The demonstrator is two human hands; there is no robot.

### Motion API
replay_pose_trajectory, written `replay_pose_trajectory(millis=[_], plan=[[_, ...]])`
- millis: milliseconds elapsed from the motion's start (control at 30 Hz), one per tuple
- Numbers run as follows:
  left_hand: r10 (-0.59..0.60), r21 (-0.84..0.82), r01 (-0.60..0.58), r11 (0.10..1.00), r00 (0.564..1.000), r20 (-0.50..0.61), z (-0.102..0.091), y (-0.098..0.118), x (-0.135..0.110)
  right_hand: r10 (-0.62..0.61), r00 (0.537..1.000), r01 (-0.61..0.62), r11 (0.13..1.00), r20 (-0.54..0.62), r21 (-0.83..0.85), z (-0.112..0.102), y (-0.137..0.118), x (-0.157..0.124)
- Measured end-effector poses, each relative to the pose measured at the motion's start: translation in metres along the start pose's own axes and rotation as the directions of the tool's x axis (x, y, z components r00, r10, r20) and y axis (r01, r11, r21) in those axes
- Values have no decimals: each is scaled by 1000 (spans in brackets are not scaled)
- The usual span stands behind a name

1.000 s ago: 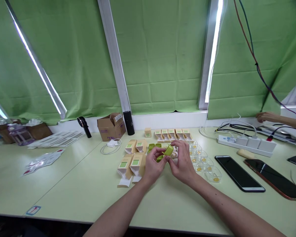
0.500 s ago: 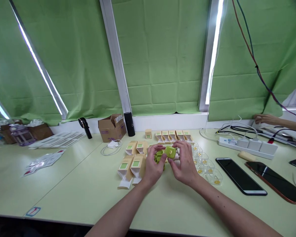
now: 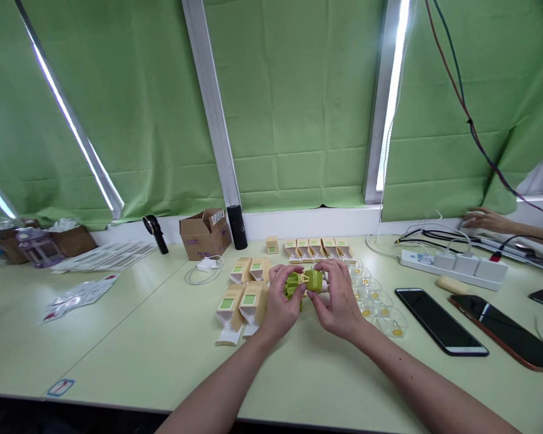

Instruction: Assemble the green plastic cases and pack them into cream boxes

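Note:
Between my two hands is a small green case (image 3: 315, 281) with rounded corners. A cream-coloured piece (image 3: 303, 278) shows at its left side; its exact shape is too small to tell. My left hand (image 3: 283, 301) pinches the left side with thumb and fingertips. On the right side, my right hand (image 3: 338, 299) grips the case between thumb and fingers. More green pieces (image 3: 292, 283) lie behind my left fingers, partly hidden. Open cardboard boxes (image 3: 254, 299) with green labels stand left of my hands. Clear plastic shells (image 3: 391, 323) with yellow spots lie to the right.
A row of small boxes (image 3: 315, 248) stands at the back. Two phones (image 3: 441, 320) (image 3: 509, 328) and a power strip (image 3: 452, 269) lie right. Farther left are a carton (image 3: 205, 235), a black cylinder (image 3: 238, 227) and a white cable (image 3: 204, 272). Another person's hand (image 3: 486, 219) rests far right.
The green case has turned between my fingers, from its broad face with a pale spot to a side with the cream-coloured piece showing. My hands stay in nearly the same place.

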State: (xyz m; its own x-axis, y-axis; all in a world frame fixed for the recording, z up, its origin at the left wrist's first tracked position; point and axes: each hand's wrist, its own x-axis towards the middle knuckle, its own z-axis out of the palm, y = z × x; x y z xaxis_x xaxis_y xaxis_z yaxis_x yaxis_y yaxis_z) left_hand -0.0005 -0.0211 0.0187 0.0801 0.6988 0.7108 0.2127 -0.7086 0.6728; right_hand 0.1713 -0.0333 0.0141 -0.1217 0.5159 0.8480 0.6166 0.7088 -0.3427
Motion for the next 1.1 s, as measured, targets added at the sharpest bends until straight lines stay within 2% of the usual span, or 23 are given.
replay_pose_trajectory(millis=[267,867,1100], plan=[[20,-26,-19,999,999,37,0,-4,-1,1,1000,-1,1000,20,3,0,1,0],[48,47,-48,998,999,11,-1,-2,-1,-50,995,54,998,82,-41,-3,5,-2],[46,-9,-46,999,999,1,0,-8,-2,-57,996,59,998,71,-20,-2,5,-4]])
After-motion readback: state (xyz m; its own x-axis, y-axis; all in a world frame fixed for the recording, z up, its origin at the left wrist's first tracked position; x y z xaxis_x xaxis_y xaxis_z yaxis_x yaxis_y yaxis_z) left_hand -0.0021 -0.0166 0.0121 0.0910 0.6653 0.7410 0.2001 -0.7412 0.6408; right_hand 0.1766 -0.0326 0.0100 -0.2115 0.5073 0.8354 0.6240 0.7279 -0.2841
